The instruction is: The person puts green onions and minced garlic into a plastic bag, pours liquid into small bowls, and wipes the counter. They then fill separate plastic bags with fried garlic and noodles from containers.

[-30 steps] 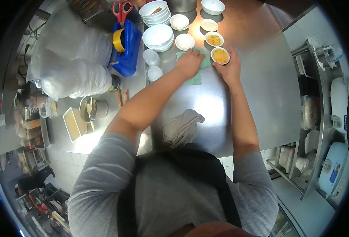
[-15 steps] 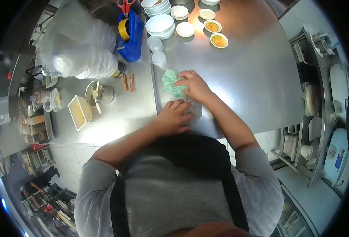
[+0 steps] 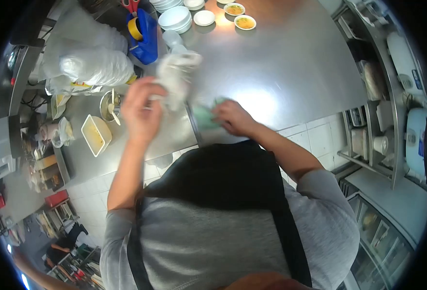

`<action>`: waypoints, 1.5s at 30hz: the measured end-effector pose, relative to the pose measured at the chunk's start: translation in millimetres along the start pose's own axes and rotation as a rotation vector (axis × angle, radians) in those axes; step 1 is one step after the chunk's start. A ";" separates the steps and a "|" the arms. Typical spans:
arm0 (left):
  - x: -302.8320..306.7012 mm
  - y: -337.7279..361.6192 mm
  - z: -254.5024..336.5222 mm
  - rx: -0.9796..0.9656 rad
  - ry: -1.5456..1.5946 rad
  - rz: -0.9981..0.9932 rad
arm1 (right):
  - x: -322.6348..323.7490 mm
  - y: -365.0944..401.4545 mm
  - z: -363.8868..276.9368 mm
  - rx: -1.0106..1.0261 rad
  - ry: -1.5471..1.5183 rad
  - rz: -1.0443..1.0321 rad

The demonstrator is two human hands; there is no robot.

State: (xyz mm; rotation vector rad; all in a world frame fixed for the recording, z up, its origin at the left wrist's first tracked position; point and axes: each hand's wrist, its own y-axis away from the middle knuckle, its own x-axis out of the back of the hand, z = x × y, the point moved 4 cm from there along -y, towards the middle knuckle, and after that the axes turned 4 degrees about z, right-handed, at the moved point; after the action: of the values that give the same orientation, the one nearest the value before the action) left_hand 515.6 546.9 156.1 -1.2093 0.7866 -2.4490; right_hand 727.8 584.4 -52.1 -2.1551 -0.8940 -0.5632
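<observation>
My left hand (image 3: pixel 143 108) is raised over the left part of the steel counter, its fingers closed on a crumpled white cloth (image 3: pixel 177 75). The cloth is blurred by motion and covers part of the counter behind it. Close to the counter's front edge, my right hand (image 3: pixel 235 117) grips a green cloth (image 3: pixel 205 117) that lies on the steel counter (image 3: pixel 291 82), just right of the seam. Left of my left hand are a metal pot (image 3: pixel 108 107) with utensils in it and a white rectangular tub (image 3: pixel 96 135).
Two small bowls of orange soup (image 3: pixel 245 22) stand at the back, beside stacked white bowls (image 3: pixel 175 19). A blue tape dispenser (image 3: pixel 148 41) and plastic-wrapped containers (image 3: pixel 95 65) occupy the back left. Shelving (image 3: pixel 390 111) lines the right. Another person (image 3: pixel 58 251) is at lower left.
My left hand has lifted from the counter and moved left with the white cloth. My right hand has drawn the green cloth nearer the front edge. The view has shifted.
</observation>
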 end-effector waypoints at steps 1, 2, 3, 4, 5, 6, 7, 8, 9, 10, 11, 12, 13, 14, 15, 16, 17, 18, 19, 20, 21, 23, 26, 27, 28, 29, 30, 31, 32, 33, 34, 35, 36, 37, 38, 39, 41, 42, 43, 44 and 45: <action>15.7 -1.0 -7.4 0.042 -0.007 0.054 | 15.9 18.6 -17.3 -0.063 -0.067 -0.105; 29.5 1.3 -13.7 0.088 -0.018 0.109 | 31.0 46.4 -20.2 -0.114 -0.064 -0.073; 40.9 7.3 -19.4 0.149 -0.013 0.121 | 49.8 76.4 -17.0 -0.160 -0.061 -0.039; 53.4 16.1 -22.6 0.208 -0.010 0.136 | 71.8 114.3 -2.5 -0.272 0.002 0.056; 63.1 24.4 -24.5 0.266 -0.006 0.156 | 100.6 148.6 10.3 -0.289 0.090 0.222; 68.4 33.1 -25.1 0.271 -0.011 0.163 | 132.6 190.7 27.4 -0.452 0.308 0.305; 71.2 45.4 -28.4 0.277 -0.016 0.173 | 171.2 226.6 44.0 -0.532 0.501 0.417; 71.9 58.6 -33.9 0.287 -0.024 0.185 | 209.1 262.5 59.4 -0.633 0.676 0.522; 67.9 71.9 -40.4 0.245 -0.020 0.206 | 250.8 283.2 61.9 -0.986 0.883 0.447; 64.2 82.0 -43.8 0.251 -0.047 0.174 | 281.4 326.9 90.0 -1.289 1.088 0.102; 58.6 91.3 -45.4 0.244 -0.100 0.138 | 296.5 325.7 79.5 -1.298 1.122 0.326; 51.8 98.6 -46.2 0.243 -0.157 0.108 | 310.9 320.9 68.3 -1.287 1.139 0.553; 41.5 104.0 -48.2 0.337 -0.127 0.020 | 315.5 308.2 65.1 -1.271 0.997 0.688; 31.2 112.1 -49.7 0.444 -0.101 -0.063 | 312.5 287.1 63.4 -1.244 0.838 0.796; 21.8 124.9 -55.2 0.391 -0.233 -0.137 | 299.8 266.0 70.1 -1.179 0.444 0.933; 12.7 139.2 -63.8 0.352 -0.369 -0.220 | 280.2 239.3 79.5 -1.108 0.035 1.014; 8.9 146.2 -67.6 0.335 -0.362 -0.209 | 254.8 194.9 71.7 -1.026 -0.144 0.979; 4.7 152.1 -73.5 0.314 -0.352 -0.201 | 223.6 148.4 52.8 -0.953 -0.319 0.939; -0.6 161.9 -83.6 0.242 -0.411 -0.194 | 192.6 107.9 39.6 -0.898 -0.356 0.884; -5.1 171.6 -94.6 0.161 -0.468 -0.197 | 160.1 69.8 25.0 -0.847 -0.390 0.839; -7.3 176.4 -109.3 0.153 -0.418 -0.218 | 127.6 33.5 5.3 -0.792 -0.422 0.812; -9.4 179.8 -130.6 0.115 -0.297 -0.266 | 62.6 -33.0 -38.1 -0.790 -0.432 0.762; 29.3 165.6 -109.1 0.114 -0.155 -0.224 | -23.9 -97.4 -59.8 -0.569 0.044 0.375; 48.3 163.7 -101.0 0.096 -0.125 -0.157 | -52.6 -118.9 -88.4 -0.518 0.127 0.273; 70.0 161.6 -97.1 0.049 -0.146 -0.066 | -73.7 -131.1 -103.5 -0.416 0.225 0.281; 92.0 163.3 -96.2 -0.001 -0.165 0.018 | -96.3 -138.0 -113.3 -0.321 0.320 0.293; 109.3 168.9 -98.6 -0.051 -0.177 0.098 | -118.4 -139.9 -121.5 -0.280 0.324 0.294; 124.4 176.4 -118.3 -0.058 -0.243 0.194 | -137.6 -138.3 -127.9 -0.245 0.332 0.293; 144.4 181.4 -135.9 0.070 -0.289 0.312 | -150.2 -136.7 -131.2 -0.213 0.338 0.291; 163.9 187.2 -154.3 0.201 -0.337 0.428 | -151.8 -140.2 -130.1 -0.198 0.210 0.341; 180.4 193.7 -179.4 0.349 -0.341 0.524 | -153.0 -140.3 -130.9 -0.197 0.271 0.348; 193.7 201.4 -202.9 0.502 -0.345 0.617 | -150.0 -141.4 -138.1 -0.196 0.333 0.349; 199.9 206.9 -218.7 0.577 -0.320 0.604 | -146.9 -142.3 -144.6 -0.195 0.394 0.345; 204.0 212.5 -232.8 0.652 -0.297 0.594 | -148.8 -147.2 -147.2 -0.211 0.438 0.314; 202.8 218.4 -248.0 0.756 -0.217 0.493 | -152.2 -149.2 -143.9 -0.200 0.469 0.251; 201.1 225.6 -261.3 0.858 -0.138 0.392 | -154.0 -151.6 -138.8 -0.187 0.495 0.187; 209.4 242.6 -276.4 0.908 -0.104 0.378 | -148.3 -163.8 -106.9 -0.205 0.369 0.120; 220.0 251.6 -277.7 0.858 -0.150 0.460 | -147.1 -165.2 -113.0 -0.259 0.238 0.071; 232.2 260.5 -278.4 0.801 -0.197 0.540 | -142.7 -166.9 -121.2 -0.313 0.106 0.026; 250.8 267.0 -270.6 0.847 -0.224 0.562 | -140.6 -170.0 -128.1 -0.360 -0.026 -0.015; 270.9 270.3 -255.2 0.893 -0.249 0.587 | -148.5 -168.1 -145.4 -0.223 -0.039 -0.034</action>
State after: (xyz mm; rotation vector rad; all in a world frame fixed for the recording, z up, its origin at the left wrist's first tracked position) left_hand 155.3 284.9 41.7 -0.7496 -0.0664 -1.7607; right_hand 488.3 494.8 25.9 -2.3617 -0.9272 -0.6672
